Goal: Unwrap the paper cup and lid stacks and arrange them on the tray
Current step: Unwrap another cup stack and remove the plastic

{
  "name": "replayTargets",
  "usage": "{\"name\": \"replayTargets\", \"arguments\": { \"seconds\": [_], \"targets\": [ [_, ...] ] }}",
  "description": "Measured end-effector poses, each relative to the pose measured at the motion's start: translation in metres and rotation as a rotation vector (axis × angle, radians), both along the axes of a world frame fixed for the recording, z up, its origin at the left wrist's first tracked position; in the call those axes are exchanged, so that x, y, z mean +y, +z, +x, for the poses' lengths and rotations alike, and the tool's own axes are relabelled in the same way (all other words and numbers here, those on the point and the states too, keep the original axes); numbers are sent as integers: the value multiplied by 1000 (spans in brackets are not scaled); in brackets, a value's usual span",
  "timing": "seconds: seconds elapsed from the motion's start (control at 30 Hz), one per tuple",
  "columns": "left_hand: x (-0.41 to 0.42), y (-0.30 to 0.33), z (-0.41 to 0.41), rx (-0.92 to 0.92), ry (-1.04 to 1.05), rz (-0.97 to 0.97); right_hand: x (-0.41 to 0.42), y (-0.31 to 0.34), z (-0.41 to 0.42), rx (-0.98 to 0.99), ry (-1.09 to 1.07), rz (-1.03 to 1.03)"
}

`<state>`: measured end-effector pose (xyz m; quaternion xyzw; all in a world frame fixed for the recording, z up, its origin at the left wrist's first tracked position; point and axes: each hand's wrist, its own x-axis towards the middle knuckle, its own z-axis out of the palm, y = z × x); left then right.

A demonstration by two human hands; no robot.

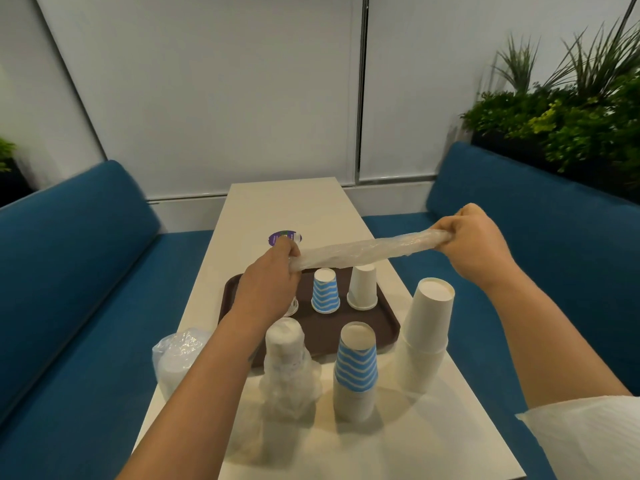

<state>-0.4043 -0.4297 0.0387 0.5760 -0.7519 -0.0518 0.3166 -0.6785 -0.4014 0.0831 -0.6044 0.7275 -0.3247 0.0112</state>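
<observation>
Both fists are clenching the ends of a twisted plastic wrap (360,250): I am gripping one end in my left hand (268,275) and the other in my right hand (472,239), pulling it taut in the air above the tray (381,323). On the tray, a striped cup (325,291) and a white cup (362,287) are standing upside down side by side. Just in front of the tray, on the table (398,441), 3 stacks are standing: a wrapped stack (285,368), a striped stack (355,370) and a tall white stack (424,337) leaning at the tray's right corner. Left of the tray's near corner, a bagged lid stack (178,358) is sitting at the table edge. Beyond the tray, a purple sticker (278,237) is lying on the table.
</observation>
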Motion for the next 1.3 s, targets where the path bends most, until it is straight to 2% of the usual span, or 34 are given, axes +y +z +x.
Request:
{"name": "replayTargets", "arguments": {
  "seconds": [0.07,0.1,0.2,0.23,0.33,0.4,0.43,0.5,0.57,0.63,0.7,0.83,0.97,1.17,1.3],
  "targets": [
    [-2,-2,3,-21,4,-8,-2,0,-2,-76,51,42],
    [-3,-3,5,-19,6,3,-1,2,0,-228,97,68],
    [-7,-3,8,-3,23,16,7,10,8,-955,271,106],
    [-8,-3,10,-5,41,10,9,12,8,-1126,319,105],
    [-7,-2,15,-30,102,-4,16,9,4,-1409,611,175],
    [-4,0,17,-33,121,9,20,7,6,-1425,750,292],
    [-3,0,17,-36,123,19,19,6,9,-1397,747,328],
    [-1,1,19,-37,94,46,17,6,21,-1292,624,338],
    [2,4,22,-8,22,113,13,9,30,-1197,432,265],
    [5,8,28,99,-92,238,7,6,28,-1205,297,183],
    [12,12,36,269,-226,404,9,5,22,-1249,254,177],
    [21,13,48,551,-353,538,16,5,13,-1269,322,266],
    [26,15,60,564,-299,537,20,9,5,-1242,358,271],
    [39,18,75,639,-232,585,23,12,-2,-1019,404,390],
    [50,18,86,736,-220,562,23,16,2,-1097,525,365]
  ]
}}
